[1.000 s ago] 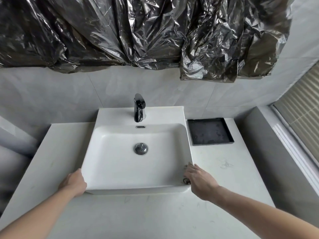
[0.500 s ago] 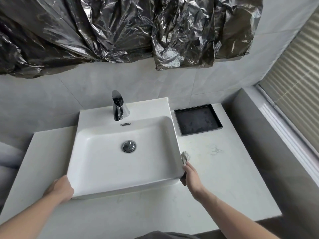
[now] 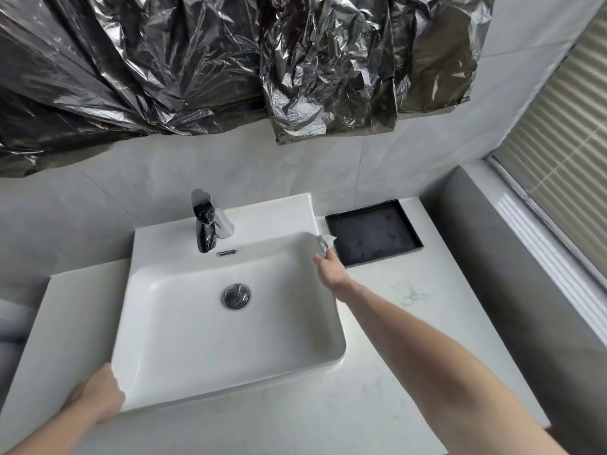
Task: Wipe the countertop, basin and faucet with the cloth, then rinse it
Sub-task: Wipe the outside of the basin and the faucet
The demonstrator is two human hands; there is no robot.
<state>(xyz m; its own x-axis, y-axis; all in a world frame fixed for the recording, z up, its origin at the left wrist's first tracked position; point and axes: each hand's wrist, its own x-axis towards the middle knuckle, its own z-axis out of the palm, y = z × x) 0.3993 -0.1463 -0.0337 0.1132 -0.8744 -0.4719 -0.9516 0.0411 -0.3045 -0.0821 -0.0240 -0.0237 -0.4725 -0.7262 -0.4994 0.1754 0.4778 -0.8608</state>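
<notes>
A white rectangular basin [image 3: 184,379] sits on a pale marble countertop [image 3: 410,323], with a chrome faucet [image 3: 205,221] at its back and a chrome drain [image 3: 236,295] in the bowl. My right hand [image 3: 331,269] holds a small grey-white cloth [image 3: 325,243] against the basin's right rim, near the back corner. My left hand [image 3: 97,394] grips the basin's front left corner; its fingers are hidden behind the edge.
A black square tray [image 3: 374,236] lies on the countertop just right of the cloth. Crumpled dark plastic sheeting [image 3: 230,67] hangs on the wall above. A grey ledge [image 3: 512,257] and window blinds [image 3: 565,133] border the right side.
My right hand has slid with the cloth along the basin's right rim from the front corner to the back corner. The left hand has kept its place on the front left corner.
</notes>
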